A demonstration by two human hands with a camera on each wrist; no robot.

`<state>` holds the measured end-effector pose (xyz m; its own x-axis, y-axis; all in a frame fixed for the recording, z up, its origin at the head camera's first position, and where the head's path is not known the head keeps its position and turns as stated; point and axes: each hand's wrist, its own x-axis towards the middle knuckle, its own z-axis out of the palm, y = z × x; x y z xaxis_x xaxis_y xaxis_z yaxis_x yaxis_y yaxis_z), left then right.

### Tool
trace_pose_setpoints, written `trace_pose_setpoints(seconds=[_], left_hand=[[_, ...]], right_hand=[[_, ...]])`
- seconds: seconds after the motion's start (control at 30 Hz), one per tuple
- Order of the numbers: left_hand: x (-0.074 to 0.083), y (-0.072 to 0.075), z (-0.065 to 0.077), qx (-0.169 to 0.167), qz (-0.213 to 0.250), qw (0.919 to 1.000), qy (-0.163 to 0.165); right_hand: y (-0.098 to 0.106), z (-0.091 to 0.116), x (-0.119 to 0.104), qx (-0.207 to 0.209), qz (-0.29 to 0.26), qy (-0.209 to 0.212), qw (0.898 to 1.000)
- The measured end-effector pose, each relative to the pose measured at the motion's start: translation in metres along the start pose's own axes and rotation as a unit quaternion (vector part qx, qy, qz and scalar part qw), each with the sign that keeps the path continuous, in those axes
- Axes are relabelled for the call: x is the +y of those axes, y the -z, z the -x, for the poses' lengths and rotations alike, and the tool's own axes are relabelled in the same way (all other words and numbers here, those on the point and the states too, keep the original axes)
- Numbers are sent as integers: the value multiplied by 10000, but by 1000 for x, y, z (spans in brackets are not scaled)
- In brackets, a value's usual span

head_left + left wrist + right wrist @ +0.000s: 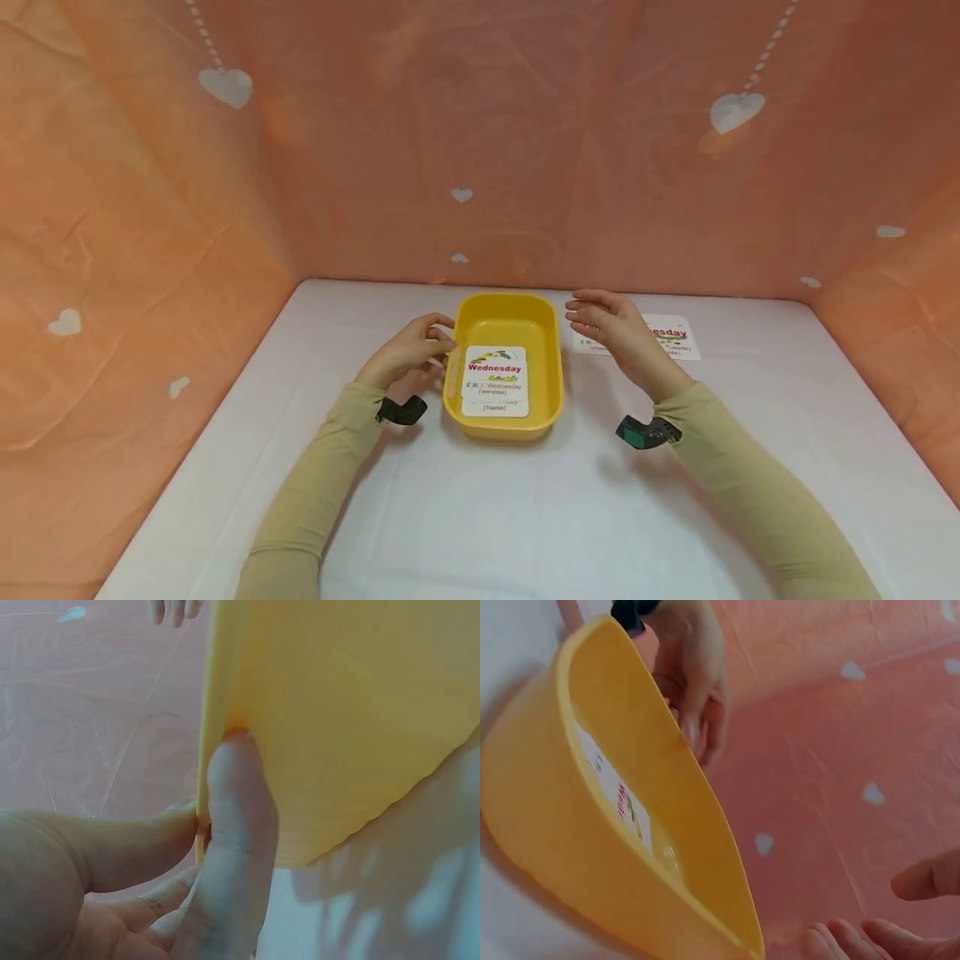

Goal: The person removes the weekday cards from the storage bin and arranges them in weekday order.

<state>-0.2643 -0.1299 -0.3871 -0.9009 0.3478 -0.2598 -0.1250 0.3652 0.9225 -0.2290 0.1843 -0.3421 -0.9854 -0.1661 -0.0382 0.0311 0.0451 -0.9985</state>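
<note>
A yellow plastic bin (pixel 540 358) sits in the middle of the table. My left hand (pixel 411 350) pinches its left rim between thumb and index finger, as the left wrist view shows close up. Inside the bin, white word cards (pixel 495 372) lie overlapped, the top one reading "Wednesday". To the right of the bin, my right hand (pixel 624 337) is held over more white word cards (pixel 675 332) and partly hides them. Its fingers (pixel 840 937) are loosely extended, with nothing between them and the thumb.
A white cloth covers the table (pixel 480 517). Orange fabric walls (pixel 525 150) with white hearts stand at the back and both sides. Each wrist wears a small black device, such as the right wrist device (pixel 647 433).
</note>
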Motion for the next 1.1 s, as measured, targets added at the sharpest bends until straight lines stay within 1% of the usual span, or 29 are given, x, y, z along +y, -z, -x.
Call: trace_pose_setpoints(seconds=[0.1, 0.2, 0.37, 0.5, 0.67, 0.9, 1.1], left_hand=[[0, -1, -2, 12, 3, 10000, 34], [0, -1, -3, 26, 28, 10000, 66], [0, -2, -1, 69, 33, 10000, 60], [-2, -2, -1, 82, 13, 10000, 52], [-2, -3, 0, 99, -51, 9999, 13], [0, -4, 1, 93, -24, 9999, 83], [1, -5, 3, 79, 69, 9999, 87]], right_hand=[[-13, -2, -1, -147, -63, -75, 9998], [-27, -3, 0, -298, -169, -254, 9991], [-47, -6, 5, -497, -644, -877, 9928], [-57, -8, 9, -471, -950, -1377, 9848], [-64, -10, 11, -469, -1074, -1636, 9795], [-66, -16, 13, -426, -965, -1878, 9765], [-67, -23, 17, -365, -1225, -2149, 9682]])
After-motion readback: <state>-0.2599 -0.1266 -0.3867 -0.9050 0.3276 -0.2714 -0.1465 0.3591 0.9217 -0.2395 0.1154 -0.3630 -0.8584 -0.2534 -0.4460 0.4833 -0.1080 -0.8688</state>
